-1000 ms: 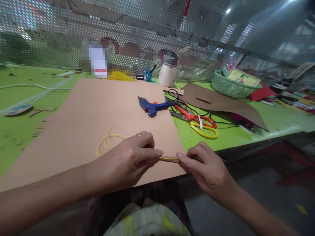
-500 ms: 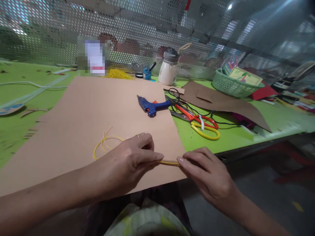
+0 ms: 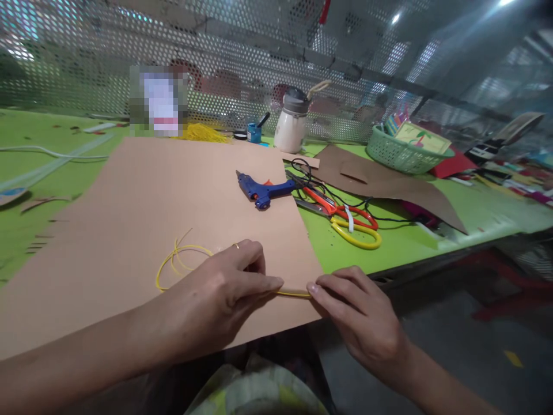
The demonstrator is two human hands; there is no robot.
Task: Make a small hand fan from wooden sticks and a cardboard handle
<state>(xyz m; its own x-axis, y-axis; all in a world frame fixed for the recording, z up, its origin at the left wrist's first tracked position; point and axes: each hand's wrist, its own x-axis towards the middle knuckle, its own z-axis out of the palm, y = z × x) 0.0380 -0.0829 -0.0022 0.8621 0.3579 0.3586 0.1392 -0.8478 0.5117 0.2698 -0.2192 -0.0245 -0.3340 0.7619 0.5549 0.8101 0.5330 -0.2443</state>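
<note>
A thin yellow cord [image 3: 294, 294] runs taut between my two hands, low over a large tan sheet of card [image 3: 142, 196]. What looks like a narrow tan strip lies along the cord there. My left hand [image 3: 233, 285] pinches one end of this stretch between thumb and fingers. At the other end, by the sheet's right edge, my right hand [image 3: 360, 308] has its fingertips closed on the cord. The slack of the cord loops on the sheet left of my left hand. A blue glue gun [image 3: 263, 190] lies beyond my hands, near red-and-yellow-handled scissors [image 3: 354, 225].
Behind the sheet stand a white bottle [image 3: 290, 127], a small blue paint jar [image 3: 254, 132] and a yellow bundle of strands [image 3: 203, 132]. Brown cardboard [image 3: 389, 181] and a green basket [image 3: 406, 153] are at right. The green table [image 3: 341, 253] ends near my right hand.
The view has shifted slightly, so things sit a little further left. Both hands keep their pinch on the cord, with little visible movement.
</note>
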